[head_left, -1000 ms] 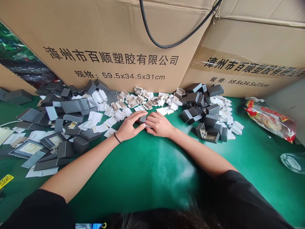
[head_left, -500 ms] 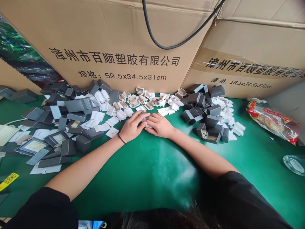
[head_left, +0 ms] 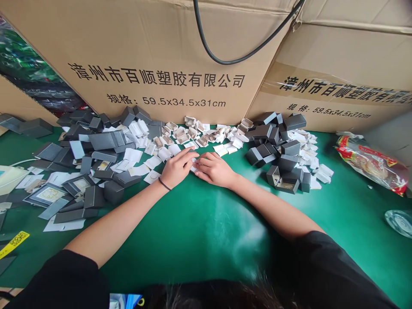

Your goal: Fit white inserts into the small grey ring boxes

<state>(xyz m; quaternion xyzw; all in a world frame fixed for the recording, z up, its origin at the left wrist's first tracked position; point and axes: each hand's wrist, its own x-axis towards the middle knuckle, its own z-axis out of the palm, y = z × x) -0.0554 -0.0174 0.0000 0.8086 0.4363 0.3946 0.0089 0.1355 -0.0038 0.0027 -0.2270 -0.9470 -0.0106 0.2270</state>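
My left hand [head_left: 176, 168] and my right hand [head_left: 215, 168] meet at the middle of the green table [head_left: 199, 231], fingertips together around a small grey box [head_left: 194, 162] that is mostly hidden by the fingers. Both hands are closed on it. A black band sits on my left wrist. Just beyond the fingers lies a row of small white and beige inserts [head_left: 196, 135]. Grey box parts and white cards [head_left: 96, 159] spread to the left of my left hand. A pile of small dark grey boxes [head_left: 280, 150] stands to the right of my right hand.
Two large cardboard cartons [head_left: 154, 56] with printed characters wall off the back of the table, a black cable [head_left: 225, 53] hanging over them. A red snack bag [head_left: 370, 163] and a glass dish [head_left: 399, 221] lie at the right. A yellow label [head_left: 13, 242] lies at far left.
The small grey box, visible between my fingers a second ago, is now almost covered as both hands close tighter over it. The hands stay in the same spot.
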